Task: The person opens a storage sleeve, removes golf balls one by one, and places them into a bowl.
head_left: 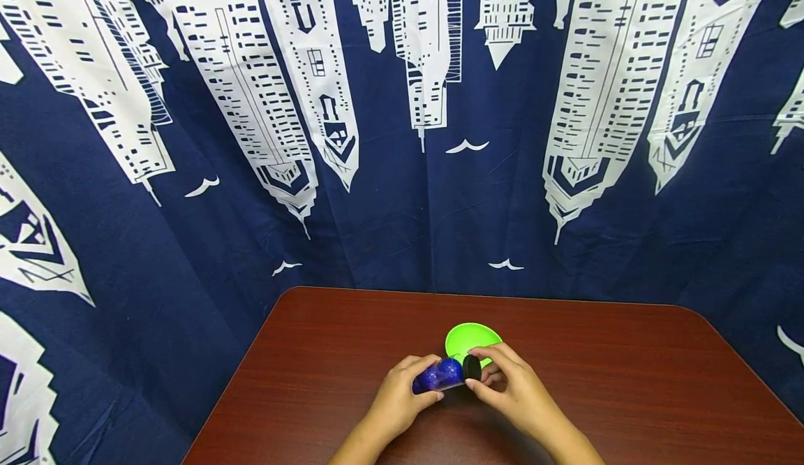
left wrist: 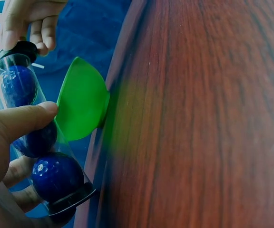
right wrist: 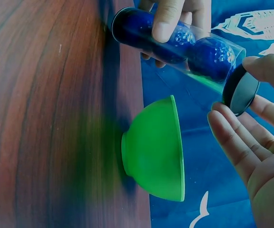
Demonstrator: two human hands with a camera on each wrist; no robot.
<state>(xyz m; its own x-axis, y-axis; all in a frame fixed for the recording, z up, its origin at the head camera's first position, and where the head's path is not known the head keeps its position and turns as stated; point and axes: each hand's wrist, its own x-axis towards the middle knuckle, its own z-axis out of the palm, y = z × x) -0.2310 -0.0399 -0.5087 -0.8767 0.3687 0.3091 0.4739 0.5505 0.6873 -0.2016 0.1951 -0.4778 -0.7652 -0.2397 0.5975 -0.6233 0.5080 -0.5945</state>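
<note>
left hand [head_left: 396,399] grips ball tube [head_left: 440,375] | right hand [head_left: 511,388] pinches cap [head_left: 472,368]

Both forearms come in from the bottom edge and meet in the middle. The left hand [head_left: 397,396] is curled, its thumb [left wrist: 23,118] pressing on top and the other fingers bent below, so the grip is closed. The right hand [head_left: 510,388] is turned inward; its thumb [right wrist: 270,66] and fingertips [right wrist: 225,128] pinch, the palm open.
</note>
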